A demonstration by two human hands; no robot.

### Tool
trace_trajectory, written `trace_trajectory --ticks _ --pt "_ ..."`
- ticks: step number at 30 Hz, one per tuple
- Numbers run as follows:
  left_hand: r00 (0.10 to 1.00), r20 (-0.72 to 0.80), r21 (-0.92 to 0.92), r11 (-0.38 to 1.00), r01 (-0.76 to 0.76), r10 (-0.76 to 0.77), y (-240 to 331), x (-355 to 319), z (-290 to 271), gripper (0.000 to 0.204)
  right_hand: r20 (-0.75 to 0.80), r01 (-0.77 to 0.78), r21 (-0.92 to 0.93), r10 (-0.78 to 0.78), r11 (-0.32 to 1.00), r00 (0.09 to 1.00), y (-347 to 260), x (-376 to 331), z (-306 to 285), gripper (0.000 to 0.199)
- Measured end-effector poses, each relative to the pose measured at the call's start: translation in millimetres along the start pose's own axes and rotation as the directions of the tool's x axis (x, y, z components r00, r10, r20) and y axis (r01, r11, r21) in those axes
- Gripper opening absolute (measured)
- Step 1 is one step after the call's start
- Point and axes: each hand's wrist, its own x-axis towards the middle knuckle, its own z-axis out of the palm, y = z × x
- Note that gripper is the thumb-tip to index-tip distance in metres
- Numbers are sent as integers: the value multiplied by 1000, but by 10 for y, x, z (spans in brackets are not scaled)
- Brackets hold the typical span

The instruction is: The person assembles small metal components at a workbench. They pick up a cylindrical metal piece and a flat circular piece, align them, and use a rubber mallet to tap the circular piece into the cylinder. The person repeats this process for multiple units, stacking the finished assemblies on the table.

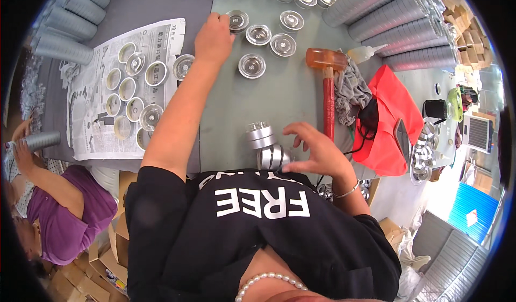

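Note:
On the far side of the table my left hand (214, 39) is closed at the left rim of a round silver metal part (237, 20). Its fingers curl against that edge and partly hide it. Close to my body, my right hand (321, 155) is open, thumb and fingers apart. Beside it stands a short stack of silver metal rings (260, 134), topped by a piece with small upright posts. A silver ringed cylinder (272, 157) lies just below the stack, near my thumb. Several similar round parts, such as one at centre (251, 66), sit nearby.
Pale rings (123, 127) and metal discs rest on newspaper (88, 140) at left. A red-handled mallet (328, 103), grey rag (352, 92) and red bag (389, 122) lie at right. Stacked grey cylinders (395, 30) stand far right. A co-worker in purple (70, 210) handles a cylinder.

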Motion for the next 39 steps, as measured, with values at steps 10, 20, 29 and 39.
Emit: trace_trajectory --ticks 10,20,29,39 --pt "992 128 -310 949 56 -17 222 -458 -329 65 -88 -32 -79 25 996 996 224 -120 250 67" --pt "695 719 -665 255 702 -36 88 -831 -68 45 -333 -102 -302 -5 948 943 115 160 -23 62" --pt "989 66 -556 818 146 -132 258 -1069 -210 27 -535 63 -105 -109 993 838 223 883 64 60" --pt "995 -58 -487 868 -94 75 497 -1015 -194 37 -563 -151 -444 -144 883 814 543 720 5 70"
